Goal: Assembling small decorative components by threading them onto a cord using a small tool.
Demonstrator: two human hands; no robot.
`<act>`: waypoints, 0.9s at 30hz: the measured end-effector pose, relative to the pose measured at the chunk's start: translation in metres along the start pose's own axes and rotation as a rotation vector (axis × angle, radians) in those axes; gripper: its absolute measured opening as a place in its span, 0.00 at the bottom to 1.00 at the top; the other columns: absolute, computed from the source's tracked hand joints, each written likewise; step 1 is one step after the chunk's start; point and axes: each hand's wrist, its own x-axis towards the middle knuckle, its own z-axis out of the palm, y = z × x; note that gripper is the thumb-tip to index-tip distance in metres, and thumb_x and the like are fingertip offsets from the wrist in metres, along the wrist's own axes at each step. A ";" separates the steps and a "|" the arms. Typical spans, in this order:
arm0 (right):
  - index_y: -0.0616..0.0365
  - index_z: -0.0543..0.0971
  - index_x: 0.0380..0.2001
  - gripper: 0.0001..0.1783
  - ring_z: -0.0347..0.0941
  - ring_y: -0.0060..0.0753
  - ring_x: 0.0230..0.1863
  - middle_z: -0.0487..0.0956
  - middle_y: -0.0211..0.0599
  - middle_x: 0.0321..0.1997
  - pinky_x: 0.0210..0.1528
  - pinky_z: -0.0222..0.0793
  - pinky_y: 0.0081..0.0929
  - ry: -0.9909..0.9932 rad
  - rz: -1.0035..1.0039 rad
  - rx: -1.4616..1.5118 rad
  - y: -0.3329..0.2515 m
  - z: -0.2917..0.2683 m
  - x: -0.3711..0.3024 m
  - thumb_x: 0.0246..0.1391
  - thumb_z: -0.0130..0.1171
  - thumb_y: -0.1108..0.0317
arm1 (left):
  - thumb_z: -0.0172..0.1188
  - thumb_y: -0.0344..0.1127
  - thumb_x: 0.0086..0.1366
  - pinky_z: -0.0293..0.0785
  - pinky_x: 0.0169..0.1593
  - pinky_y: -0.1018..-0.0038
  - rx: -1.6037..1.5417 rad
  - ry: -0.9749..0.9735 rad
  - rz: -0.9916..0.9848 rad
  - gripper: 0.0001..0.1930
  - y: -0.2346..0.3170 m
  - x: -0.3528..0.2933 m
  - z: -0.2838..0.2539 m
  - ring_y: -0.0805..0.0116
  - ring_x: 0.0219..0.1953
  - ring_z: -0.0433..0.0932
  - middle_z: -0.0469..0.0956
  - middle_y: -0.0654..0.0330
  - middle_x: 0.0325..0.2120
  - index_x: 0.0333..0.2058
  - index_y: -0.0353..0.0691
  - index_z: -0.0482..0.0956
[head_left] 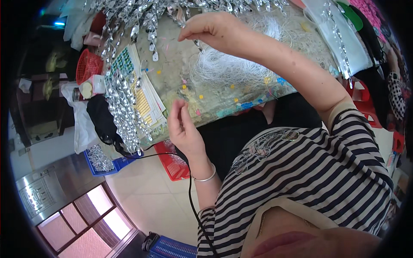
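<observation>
My left hand (185, 131) is raised just off the table's near edge, with its fingertips drawn together. Anything held there is too thin or small to make out. Farther off, my right hand (213, 29) hovers over the table with fingers bent down and closed. A strand of silver twisted beads (198, 44) shows on both sides of it, but whether the fingers grip it I cannot tell. Below and to the right of that hand lies a loose heap of white thread (234, 66). Many silver bead strands (150, 17) cover the table's far side.
More silver strands (122, 107) hang over the table's left end, beside printed sheets (148, 101). A red basket (89, 66) stands at the left. Below are a blue bin (116, 165) and a red crate (167, 160). A black cable (190, 185) runs by my left arm.
</observation>
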 end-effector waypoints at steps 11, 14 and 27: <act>0.58 0.80 0.34 0.08 0.76 0.32 0.35 0.80 0.39 0.32 0.36 0.71 0.30 0.137 0.113 -0.092 0.032 -0.037 0.022 0.52 0.57 0.68 | 0.50 0.25 0.65 0.68 0.54 0.74 -0.137 -0.041 0.094 0.17 0.018 0.004 0.002 0.68 0.48 0.74 0.75 0.51 0.45 0.53 0.29 0.69; 0.60 0.79 0.35 0.09 0.77 0.33 0.37 0.80 0.41 0.34 0.38 0.71 0.29 -0.069 0.228 0.112 -0.009 -0.038 0.009 0.53 0.56 0.68 | 0.49 0.24 0.66 0.69 0.53 0.72 -0.168 -0.024 -0.009 0.20 0.022 0.000 -0.001 0.66 0.49 0.73 0.72 0.49 0.49 0.56 0.29 0.63; 0.55 0.81 0.33 0.09 0.76 0.47 0.34 0.79 0.42 0.31 0.37 0.71 0.38 -0.536 0.091 0.443 -0.067 0.065 -0.151 0.48 0.55 0.69 | 0.45 0.31 0.70 0.56 0.19 0.88 -0.547 -0.205 -0.149 0.21 0.045 0.007 0.020 0.85 0.18 0.61 0.73 0.59 0.31 0.59 0.37 0.57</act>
